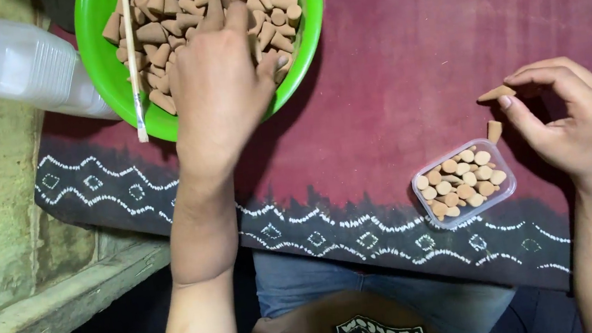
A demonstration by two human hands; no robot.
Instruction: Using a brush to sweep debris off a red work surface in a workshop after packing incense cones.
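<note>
Left hand [222, 85] at 11 o'clock, fingers dug into brown cones [166, 32] filling green bowl [95, 33], gathering. Right hand [568, 118] at 3 o'clock pinches single cone [496, 94], poised just above small clear tub [464, 183] packed upright.

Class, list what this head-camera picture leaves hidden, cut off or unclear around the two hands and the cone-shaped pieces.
- Head view: the round green plastic bowl is cut off by the top edge.
- The left hand covers the tan cone-shaped pieces beneath it.
- The right hand pinches one cone; its palm is turned away.
- The small clear plastic box shows only its top layer.
</note>
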